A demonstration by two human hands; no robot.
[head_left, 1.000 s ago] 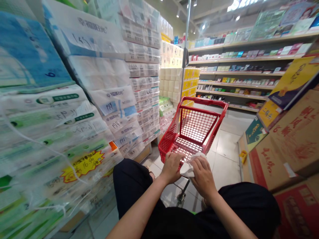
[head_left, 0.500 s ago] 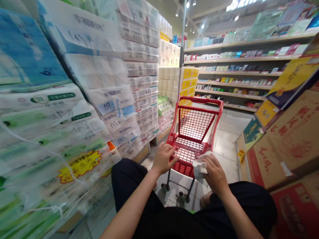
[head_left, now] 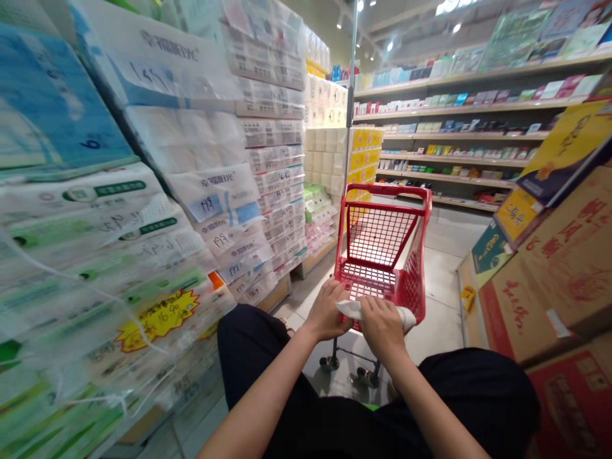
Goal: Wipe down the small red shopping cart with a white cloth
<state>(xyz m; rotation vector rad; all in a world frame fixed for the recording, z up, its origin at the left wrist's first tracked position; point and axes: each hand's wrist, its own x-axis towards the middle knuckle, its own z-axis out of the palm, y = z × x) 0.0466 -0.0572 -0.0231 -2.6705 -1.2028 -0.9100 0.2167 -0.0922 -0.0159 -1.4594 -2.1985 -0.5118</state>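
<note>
A red shopping cart (head_left: 382, 236) with a grid basket stands between my knees and the shelves. My right hand (head_left: 382, 325) is closed on a white cloth (head_left: 404, 315), pressed on the near rim of the cart; the cloth sticks out on both sides of the fingers. Just left of it, my left hand (head_left: 329, 312) is at the near left corner of the cart, fingers curled over the rim. Its fingertips are partly hidden, close to the cloth's left end.
Stacked tissue packs (head_left: 220, 210) rise on the left. Cardboard boxes (head_left: 549, 280) line the right side. Shelves of small goods (head_left: 449, 140) stand behind the cart. Cart wheels (head_left: 368, 376) rest on the tiled floor.
My right hand has moved left with the cloth, and the cloth is now spread along the rim. My left hand has moved slightly right and its fingers have curled in. The cart appears slightly turned.
</note>
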